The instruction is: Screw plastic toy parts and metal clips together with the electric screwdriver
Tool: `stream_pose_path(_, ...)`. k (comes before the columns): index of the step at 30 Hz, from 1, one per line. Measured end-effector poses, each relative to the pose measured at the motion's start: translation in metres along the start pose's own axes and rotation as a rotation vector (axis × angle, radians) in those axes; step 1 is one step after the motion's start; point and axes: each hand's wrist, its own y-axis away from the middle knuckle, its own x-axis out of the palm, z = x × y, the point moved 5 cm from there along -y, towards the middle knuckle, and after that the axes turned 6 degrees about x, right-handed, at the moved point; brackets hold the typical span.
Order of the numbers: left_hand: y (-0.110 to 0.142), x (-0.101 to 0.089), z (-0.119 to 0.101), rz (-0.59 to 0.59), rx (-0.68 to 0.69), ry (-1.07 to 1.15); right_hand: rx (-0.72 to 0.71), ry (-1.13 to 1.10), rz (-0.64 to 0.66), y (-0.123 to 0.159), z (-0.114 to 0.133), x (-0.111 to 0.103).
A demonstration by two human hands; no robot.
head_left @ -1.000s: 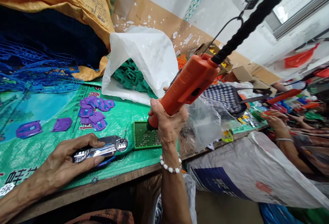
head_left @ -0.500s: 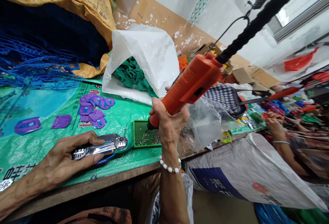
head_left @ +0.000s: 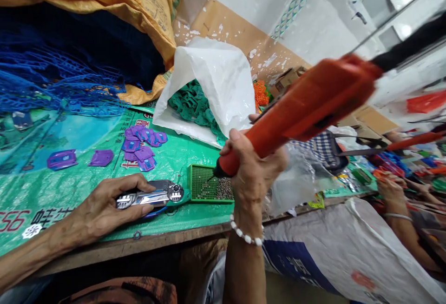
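Note:
My right hand (head_left: 256, 174) is wrapped round an orange electric screwdriver (head_left: 306, 104), tilted with its black nose down to the left. Its tip is over a green tray (head_left: 191, 183) with a grid floor, where many small screws (head_left: 224, 188) lie in the right part. My left hand (head_left: 114, 201) grips a grey-and-silver plastic toy part (head_left: 155, 198) by its sides on the green sheet, left of the tray. Beyond that hand lie a pile of purple plastic plates (head_left: 141, 143) and two more purple plates (head_left: 62, 159) apart from it.
Behind the tray stands a white bag (head_left: 230, 71) holding green plastic parts (head_left: 191, 102). A yellow sack (head_left: 139, 6) and blue plastic pieces (head_left: 69, 90) fill the back left. At the right, another person's hand (head_left: 390, 188) works beside a large white sack (head_left: 355, 239).
The screwdriver has tipped over further to the right, and its bit now points more sideways at the tray. The whole view has shifted slightly. My left hand keeps its hold on the toy part.

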Motion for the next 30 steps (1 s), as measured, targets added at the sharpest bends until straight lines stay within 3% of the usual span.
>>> stream_pose_path(5,-0.004,0.003,0.0,0.036,0.085,0.024,-0.036,-0.157,0.112,0.004,0.036,0.019)
stream_pose_path(9,-0.004,0.004,-0.002,0.028,0.074,0.066,0.027,-0.247,0.201,0.017,0.048,0.039)
stream_pose_path(17,-0.009,0.009,-0.007,0.093,0.07,0.19,0.106,-0.245,0.303,0.036,0.039,0.059)
stream_pose_path(30,-0.01,0.009,-0.008,0.104,0.082,0.152,0.114,-0.273,0.337,0.037,0.036,0.064)
